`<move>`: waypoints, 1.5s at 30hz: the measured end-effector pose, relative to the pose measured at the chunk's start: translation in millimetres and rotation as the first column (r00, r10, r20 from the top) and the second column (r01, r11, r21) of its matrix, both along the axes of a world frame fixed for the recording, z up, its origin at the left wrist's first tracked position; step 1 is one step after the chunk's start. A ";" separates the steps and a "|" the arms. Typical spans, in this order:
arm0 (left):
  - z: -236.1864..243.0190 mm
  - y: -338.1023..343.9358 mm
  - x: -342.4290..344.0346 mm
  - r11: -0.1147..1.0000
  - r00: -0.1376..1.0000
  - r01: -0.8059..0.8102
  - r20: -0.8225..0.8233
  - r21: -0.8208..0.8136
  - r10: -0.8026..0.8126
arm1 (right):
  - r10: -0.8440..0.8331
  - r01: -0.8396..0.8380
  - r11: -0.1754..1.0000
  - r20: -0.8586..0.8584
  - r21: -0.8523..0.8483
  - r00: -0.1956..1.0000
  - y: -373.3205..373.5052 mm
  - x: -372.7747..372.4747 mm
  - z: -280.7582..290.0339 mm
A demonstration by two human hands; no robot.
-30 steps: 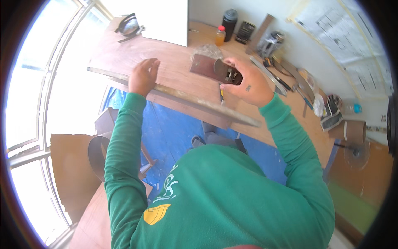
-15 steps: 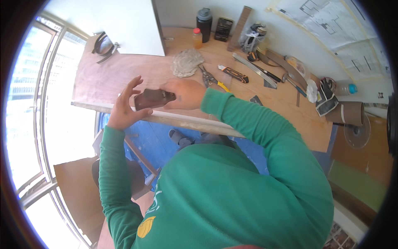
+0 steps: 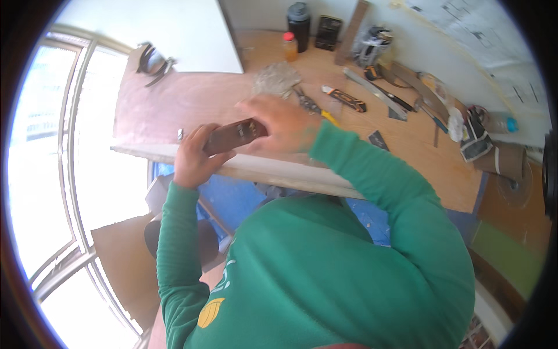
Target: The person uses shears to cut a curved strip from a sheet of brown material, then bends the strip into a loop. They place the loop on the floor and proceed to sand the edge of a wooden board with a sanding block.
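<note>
A dark brown, block-shaped tool (image 3: 234, 136) is held over the near edge of the workbench; small fittings show at its right end, and its exact kind is unclear. My left hand (image 3: 196, 154) is closed round its left end, thumb along the near side. Around the right end, my right hand (image 3: 285, 125) is slightly blurred, its fingers stretched out above the tool and its thumb apart below. Whether the palm touches it is hard to see. A small metal piece (image 3: 180, 135) lies on the bench just left of my left hand.
The wooden workbench (image 3: 157, 110) carries a crumpled clear bag (image 3: 276, 80), yellow-handled snips (image 3: 314, 107), a utility knife (image 3: 344, 98) and a metal strip (image 3: 375, 93). A small red-capped bottle (image 3: 289, 46) and a dark shaker bottle (image 3: 299, 26) stand behind. A white panel (image 3: 192, 41) rises back left.
My left hand has gone from spread fingers to a grip on the brown tool. My right hand has loosened, fingers now stretched out. The tool has turned, and the view has shifted slightly.
</note>
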State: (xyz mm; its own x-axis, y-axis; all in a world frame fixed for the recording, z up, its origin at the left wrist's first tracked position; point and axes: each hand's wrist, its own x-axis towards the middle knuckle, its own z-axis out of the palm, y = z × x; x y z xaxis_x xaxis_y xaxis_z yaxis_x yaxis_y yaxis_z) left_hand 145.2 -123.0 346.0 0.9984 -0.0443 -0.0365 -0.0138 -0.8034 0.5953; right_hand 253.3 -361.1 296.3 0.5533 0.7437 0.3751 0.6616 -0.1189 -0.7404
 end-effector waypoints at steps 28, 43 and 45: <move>-22.9 14.6 -9.8 0.883 0.929 -0.346 0.019 -0.317 0.370 | 0.072 -0.275 0.952 -0.777 -0.133 0.626 -23.5 21.3 -72.0; -7.3 3.4 -6.4 0.984 0.979 -0.104 0.190 0.144 0.076 | 0.102 -0.069 0.993 -0.991 0.096 0.092 -18.8 32.3 -51.0; -17.6 7.8 -6.7 0.987 0.941 -0.157 0.309 0.034 0.139 | 0.127 -0.103 0.988 -0.988 0.117 0.093 -14.7 33.8 -42.0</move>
State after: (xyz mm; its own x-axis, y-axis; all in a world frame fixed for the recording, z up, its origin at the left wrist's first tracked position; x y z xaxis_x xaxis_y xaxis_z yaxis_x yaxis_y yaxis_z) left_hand 138.5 -115.2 328.4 0.9571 0.0982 0.2727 -0.0655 -0.8431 0.5337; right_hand 287.1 -375.9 254.3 0.3461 0.8389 -0.4201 -0.6593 -0.1011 -0.7450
